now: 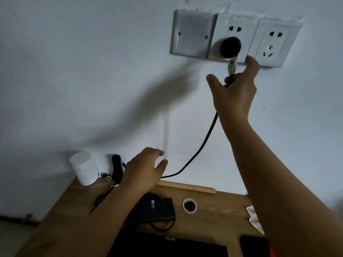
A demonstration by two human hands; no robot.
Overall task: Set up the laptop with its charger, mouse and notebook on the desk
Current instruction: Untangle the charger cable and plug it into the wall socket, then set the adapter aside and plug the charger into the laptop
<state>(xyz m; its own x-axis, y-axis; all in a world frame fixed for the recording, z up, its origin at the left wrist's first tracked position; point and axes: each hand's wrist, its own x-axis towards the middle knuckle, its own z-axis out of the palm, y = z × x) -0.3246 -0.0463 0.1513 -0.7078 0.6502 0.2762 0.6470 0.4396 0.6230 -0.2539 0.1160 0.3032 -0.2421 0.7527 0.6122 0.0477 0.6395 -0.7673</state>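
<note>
Black cable [207, 138] runs through the right hand [234, 93], whose fingers close round it just below the round black plug [230, 46] seated in the middle wall socket [234, 37]. Its long axis drops down and leftward to the wooden desk [213, 216]. The left hand [143, 173] hovers open, holding nothing, above the charger brick [154, 210]. Any label on the brick is unreadable.
</note>
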